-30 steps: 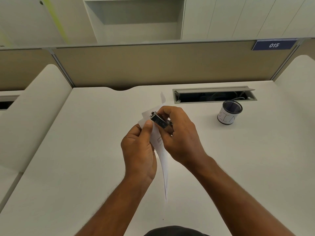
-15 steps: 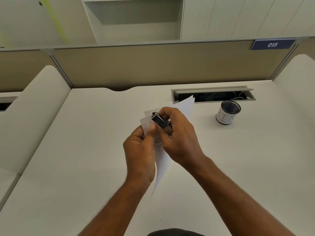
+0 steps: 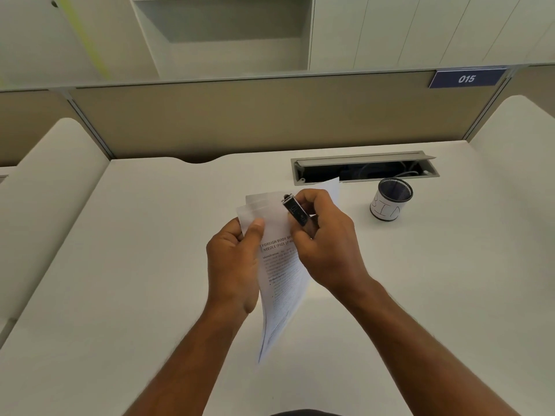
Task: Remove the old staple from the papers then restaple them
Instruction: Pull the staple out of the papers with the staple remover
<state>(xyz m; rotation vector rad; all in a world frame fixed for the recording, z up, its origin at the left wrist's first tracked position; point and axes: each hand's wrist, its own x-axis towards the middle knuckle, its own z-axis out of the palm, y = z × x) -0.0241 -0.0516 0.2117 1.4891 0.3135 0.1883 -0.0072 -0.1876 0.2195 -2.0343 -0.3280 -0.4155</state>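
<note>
Printed white papers (image 3: 280, 283) hang above the middle of the white desk (image 3: 120, 265), their top corner fanned into separate sheets. My left hand (image 3: 232, 262) pinches that top left corner between thumb and fingers. My right hand (image 3: 322, 241) grips a small dark metal stapler (image 3: 295, 212), held slanted against the papers' top edge just right of my left thumb. The staple itself is too small to make out.
A dark mesh pen cup with a white label (image 3: 390, 199) stands to the right of my hands. Behind it lies an open cable tray slot (image 3: 365, 169) in the desk. A beige partition (image 3: 270, 118) closes the back, with white side dividers left and right.
The papers have turned from edge-on to face me, so the print now shows. Both hands stay together at the top corner, with the stapler still against the sheets.
</note>
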